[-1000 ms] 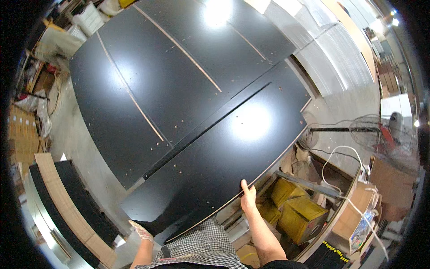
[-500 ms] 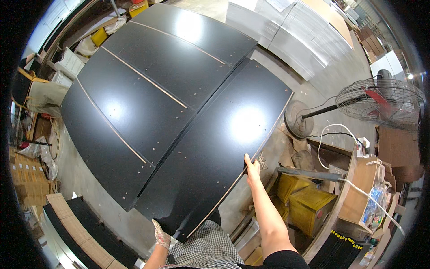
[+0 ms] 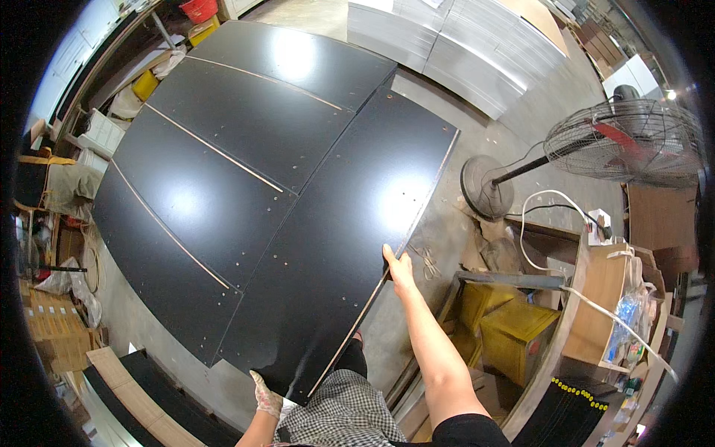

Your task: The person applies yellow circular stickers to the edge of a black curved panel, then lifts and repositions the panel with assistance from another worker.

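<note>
A long black board (image 3: 320,246) with small drilled holes lies in front of me, its right edge showing a pale strip. My right hand (image 3: 399,270) grips that edge near its middle, thumb on top and fingers hidden beneath. At the board's near left corner, my left hand (image 3: 267,395), in a pale glove, holds the edge; its thumb side shows on top. Against the board's far left side lie more black boards (image 3: 208,171), crossed by thin pale-edged lines. The seam between them is a narrow line.
To the right stand a floor fan (image 3: 622,141) on a round base, yellow boxes (image 3: 518,335) and a wooden crate (image 3: 551,395) with a white cable. A stack of silvery-grey panels (image 3: 462,45) lies at the back. Black strips and cardboard (image 3: 141,395) sit at lower left.
The dark gap between the held board and the other boards has narrowed to a thin seam. Both hands keep their grip as the board shifts leftward. My view has shifted slightly.
</note>
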{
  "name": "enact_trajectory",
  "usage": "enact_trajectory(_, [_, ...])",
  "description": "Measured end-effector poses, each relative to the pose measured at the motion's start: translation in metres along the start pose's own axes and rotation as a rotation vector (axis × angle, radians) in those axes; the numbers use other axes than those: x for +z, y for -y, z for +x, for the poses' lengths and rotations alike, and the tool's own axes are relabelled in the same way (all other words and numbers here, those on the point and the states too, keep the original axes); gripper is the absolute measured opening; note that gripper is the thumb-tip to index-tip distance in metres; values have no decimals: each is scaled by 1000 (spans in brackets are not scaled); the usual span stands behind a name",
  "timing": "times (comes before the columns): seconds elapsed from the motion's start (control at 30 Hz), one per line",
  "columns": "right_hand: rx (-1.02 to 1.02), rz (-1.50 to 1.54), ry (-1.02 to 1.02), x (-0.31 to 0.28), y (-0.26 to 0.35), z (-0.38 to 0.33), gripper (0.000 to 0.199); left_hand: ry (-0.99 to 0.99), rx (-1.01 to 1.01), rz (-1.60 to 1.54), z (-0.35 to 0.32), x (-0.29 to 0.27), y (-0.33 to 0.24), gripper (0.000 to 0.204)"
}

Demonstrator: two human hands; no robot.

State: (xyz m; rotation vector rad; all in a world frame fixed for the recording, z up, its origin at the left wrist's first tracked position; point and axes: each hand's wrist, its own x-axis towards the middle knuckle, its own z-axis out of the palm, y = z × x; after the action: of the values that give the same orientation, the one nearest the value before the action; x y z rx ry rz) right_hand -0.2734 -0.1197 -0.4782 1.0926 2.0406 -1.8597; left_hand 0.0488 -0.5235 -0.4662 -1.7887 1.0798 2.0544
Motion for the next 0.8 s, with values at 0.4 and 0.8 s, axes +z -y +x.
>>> enact_trajectory(0.4, [-75, 137, 97, 6, -1, -43, 70, -62, -4, 40, -23, 19, -20, 97])
enact_trajectory(0.8, [401, 217, 495, 45, -97, -228, 62, 146, -28, -249, -28, 24, -22, 66])
